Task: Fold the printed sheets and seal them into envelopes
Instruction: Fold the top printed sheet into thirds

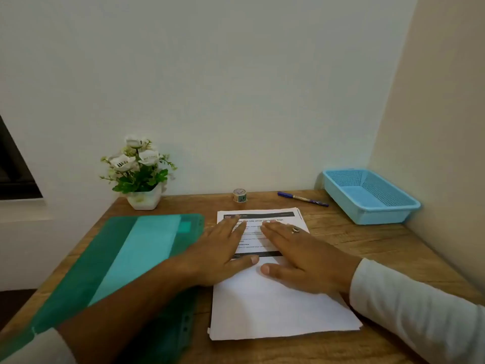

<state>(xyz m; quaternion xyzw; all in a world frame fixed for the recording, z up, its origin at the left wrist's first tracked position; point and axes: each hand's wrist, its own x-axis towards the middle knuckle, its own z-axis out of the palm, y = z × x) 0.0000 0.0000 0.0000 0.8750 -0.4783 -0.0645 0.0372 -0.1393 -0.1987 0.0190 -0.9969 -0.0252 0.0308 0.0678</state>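
**Both hands flat on the stack of sheets**

Head view: A stack of printed sheets [275, 306] lies in the middle of a wooden table [367, 245], its long side running away from the person. The far part of the top sheet shows printed text and dark bands; the near part is plain white. I cannot tell whether that white part is a fold.

The left hand [223, 253] and the right hand [296, 258] both press palm-down on the stack, side by side near its middle. Their fingers are straight and point toward the wall, and the two thumbs nearly meet. Neither hand grips anything. The right hand wears a ring [295, 229], and both arms wear pale sleeves.

Just left of the stack lies a green folder [131, 258], partly under the left forearm. Along the wall stand a potted plant [139, 174] with white flowers, a small roll of tape [239, 195] and a blue pen [301, 198]. A light blue basket [388, 214] sits in the far right corner, well apart from the sheets.
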